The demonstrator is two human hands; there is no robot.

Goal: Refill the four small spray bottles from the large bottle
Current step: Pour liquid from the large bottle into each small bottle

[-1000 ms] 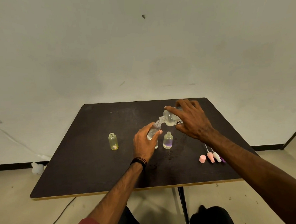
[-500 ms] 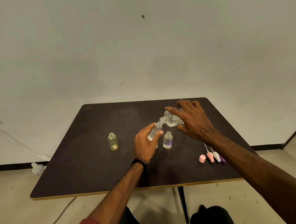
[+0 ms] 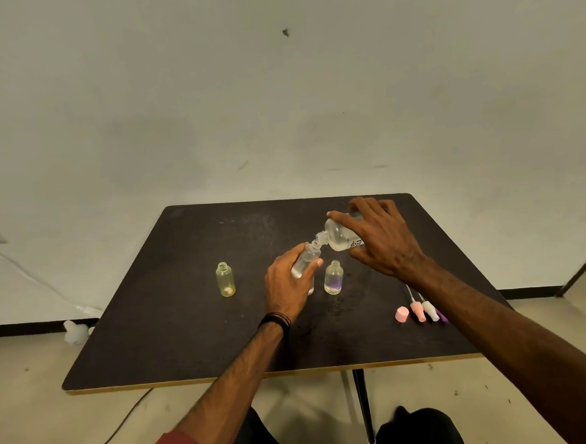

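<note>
My right hand [image 3: 382, 240] grips the large clear bottle [image 3: 337, 234], tipped sideways with its neck pointing left and down. Its mouth meets the open neck of a small clear bottle [image 3: 307, 258], held tilted in my left hand [image 3: 287, 284] above the dark table [image 3: 175, 332]. A small bottle with a purple tint [image 3: 333, 277] stands upright just right of my left hand. Another small bottle, yellowish [image 3: 225, 279], stands open to the left. A further small bottle is partly hidden behind my left hand.
Several spray caps, pink, white and purple [image 3: 420, 311], lie in a row near the table's right front, partly under my right forearm. A white wall stands behind the table. A cable and a white object [image 3: 75, 331] are on the floor at the left.
Both hands and the two joined bottles have barely shifted; the large bottle stays tipped against the small bottle's neck.
</note>
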